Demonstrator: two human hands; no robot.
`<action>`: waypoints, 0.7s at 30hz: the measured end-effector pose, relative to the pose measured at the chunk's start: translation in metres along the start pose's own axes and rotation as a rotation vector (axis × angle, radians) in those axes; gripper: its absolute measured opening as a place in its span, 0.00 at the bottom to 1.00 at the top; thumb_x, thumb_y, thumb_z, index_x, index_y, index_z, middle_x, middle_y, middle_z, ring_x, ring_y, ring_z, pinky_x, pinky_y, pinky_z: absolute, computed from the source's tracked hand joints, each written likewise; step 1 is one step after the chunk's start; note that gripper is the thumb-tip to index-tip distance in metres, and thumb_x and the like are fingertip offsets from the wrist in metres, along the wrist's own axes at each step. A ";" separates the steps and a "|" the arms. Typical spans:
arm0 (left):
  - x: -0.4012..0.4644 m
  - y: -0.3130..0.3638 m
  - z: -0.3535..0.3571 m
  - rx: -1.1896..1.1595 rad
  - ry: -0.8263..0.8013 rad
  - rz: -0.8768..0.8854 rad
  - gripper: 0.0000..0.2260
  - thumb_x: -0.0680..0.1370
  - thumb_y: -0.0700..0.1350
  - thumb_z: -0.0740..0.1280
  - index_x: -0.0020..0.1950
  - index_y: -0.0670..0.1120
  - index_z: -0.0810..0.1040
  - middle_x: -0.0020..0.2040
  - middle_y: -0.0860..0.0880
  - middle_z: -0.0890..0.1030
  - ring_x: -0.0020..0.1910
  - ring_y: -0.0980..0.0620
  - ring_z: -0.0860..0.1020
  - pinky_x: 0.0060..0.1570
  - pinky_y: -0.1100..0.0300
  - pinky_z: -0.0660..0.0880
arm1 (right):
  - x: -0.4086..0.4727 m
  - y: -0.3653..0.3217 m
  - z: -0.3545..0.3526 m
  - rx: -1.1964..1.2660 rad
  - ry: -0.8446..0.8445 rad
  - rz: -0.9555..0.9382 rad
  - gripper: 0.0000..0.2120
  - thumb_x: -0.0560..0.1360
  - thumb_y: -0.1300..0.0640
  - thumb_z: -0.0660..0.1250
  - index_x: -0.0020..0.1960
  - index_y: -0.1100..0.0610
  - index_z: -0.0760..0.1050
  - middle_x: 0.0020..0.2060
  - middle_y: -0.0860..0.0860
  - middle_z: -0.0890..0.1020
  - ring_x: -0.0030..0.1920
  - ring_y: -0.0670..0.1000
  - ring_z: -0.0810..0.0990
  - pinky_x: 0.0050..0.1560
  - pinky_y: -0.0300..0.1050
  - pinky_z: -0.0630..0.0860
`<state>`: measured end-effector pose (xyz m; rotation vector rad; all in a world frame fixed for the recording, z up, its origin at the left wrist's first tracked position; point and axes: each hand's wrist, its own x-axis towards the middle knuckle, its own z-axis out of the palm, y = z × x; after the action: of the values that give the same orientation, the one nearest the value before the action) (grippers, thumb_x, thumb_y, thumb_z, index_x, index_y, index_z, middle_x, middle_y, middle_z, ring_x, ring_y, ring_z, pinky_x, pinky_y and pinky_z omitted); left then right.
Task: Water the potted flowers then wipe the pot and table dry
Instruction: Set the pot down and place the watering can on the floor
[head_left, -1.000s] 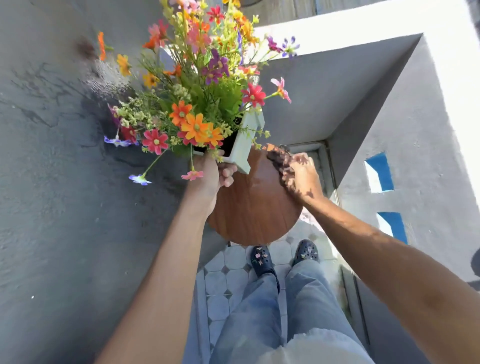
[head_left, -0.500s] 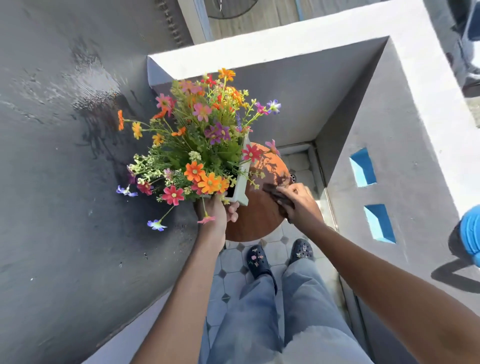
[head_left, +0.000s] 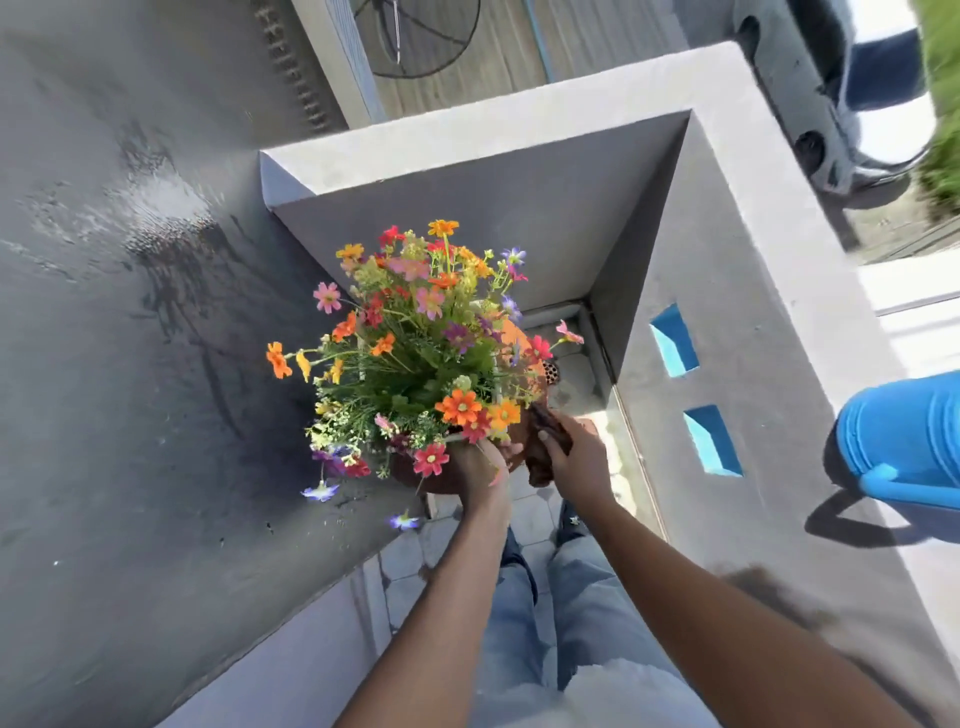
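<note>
Mid-frame, your left hand (head_left: 480, 467) has kept gripping the white pot of mixed flowers (head_left: 415, 358), your right hand (head_left: 574, 457) still clutches the dark cloth (head_left: 545, 441) — counter-wiping continues.

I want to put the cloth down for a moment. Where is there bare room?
The wall top between its corner and the blue watering can is bare. The round table is crowded: flowers cover it, and the left hand and right hand with the cloth are at its edge.
</note>
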<state>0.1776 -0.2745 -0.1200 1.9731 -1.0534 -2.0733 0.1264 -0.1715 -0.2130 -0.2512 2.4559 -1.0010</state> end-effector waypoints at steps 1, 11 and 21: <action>0.002 0.001 0.005 -0.084 0.023 0.024 0.17 0.84 0.38 0.49 0.37 0.44 0.68 0.34 0.46 0.72 0.17 0.61 0.75 0.22 0.71 0.71 | -0.005 0.000 -0.002 0.006 0.005 0.003 0.16 0.77 0.59 0.68 0.65 0.56 0.78 0.45 0.52 0.77 0.48 0.55 0.77 0.47 0.41 0.68; 0.004 -0.004 0.017 -0.031 0.009 0.039 0.15 0.83 0.37 0.51 0.39 0.40 0.70 0.24 0.49 0.76 0.20 0.58 0.74 0.25 0.65 0.70 | -0.029 -0.004 -0.038 0.111 0.079 0.070 0.13 0.76 0.59 0.69 0.61 0.55 0.80 0.49 0.52 0.77 0.51 0.54 0.78 0.56 0.45 0.74; -0.102 -0.011 0.057 0.688 -0.315 0.495 0.17 0.74 0.54 0.61 0.57 0.47 0.76 0.44 0.45 0.81 0.44 0.44 0.81 0.48 0.45 0.79 | -0.054 -0.054 -0.189 0.366 0.219 -0.030 0.16 0.78 0.51 0.67 0.66 0.50 0.76 0.59 0.49 0.78 0.60 0.45 0.77 0.65 0.42 0.72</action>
<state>0.1465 -0.1914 -0.0440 1.3455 -2.2848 -1.9121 0.0806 -0.0768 -0.0389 -0.0589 2.4005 -1.5357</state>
